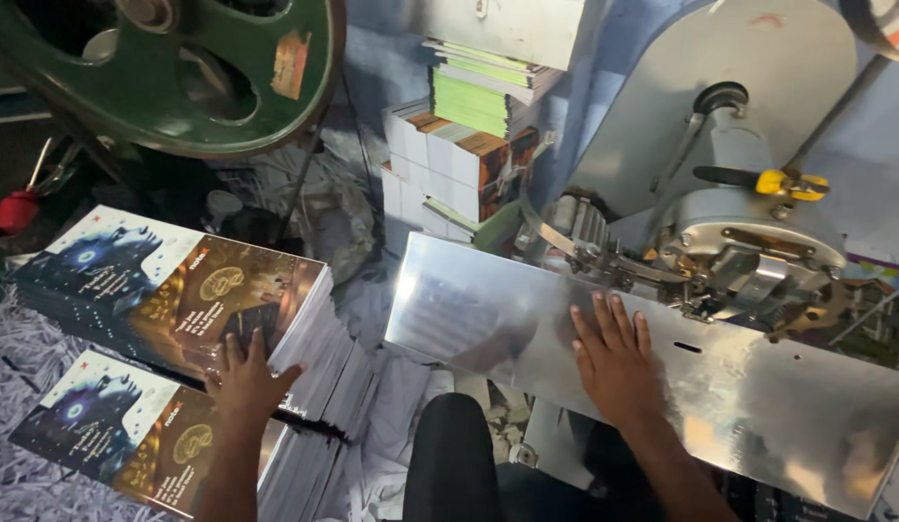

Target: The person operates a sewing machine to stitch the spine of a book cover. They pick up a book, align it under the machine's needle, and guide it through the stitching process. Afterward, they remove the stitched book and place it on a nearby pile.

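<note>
Left hand (pixel 245 379): fingers spread, palm down on the near edge of the upper booklet stack (pixel 179 290), resting flat, not clenched; stack at 11 o'clock from the hand. Right hand (pixel 614 356): open and flat, fingers together, pressed on the metal plate (pixel 759 396), grasping nothing; upper stack well apart at 9 o'clock from it. Upper booklet stack: rectangular, glossy printed covers, dark blue and white half at left, brown half with gold round emblem at right, white page edges showing as fine layers at the right side. Lower booklet stack (pixel 111 435): same cover design, at 7 o'clock from the left hand, partly under the forearm. Metal plate: long rectangle, polished and reflective, tilted down to the right, small dark slot near 2 o'clock of the right hand. Stitching head (pixel 749 242): grey cast metal, rounded housing, yellow clip at top, at 1 o'clock from the right hand. Green wheel (pixel 169 68): painted metal, spoked, worn rectangular sticker on rim, at 12 o'clock above the stacks. Further stacks (pixel 469 145): white, orange-brown and green edges, piled at the back, centre top. Paper shreds (pixel 24 358): pale, stringy, on the floor at far left. Red-handled tool (pixel 19 208) at upper left.
</note>
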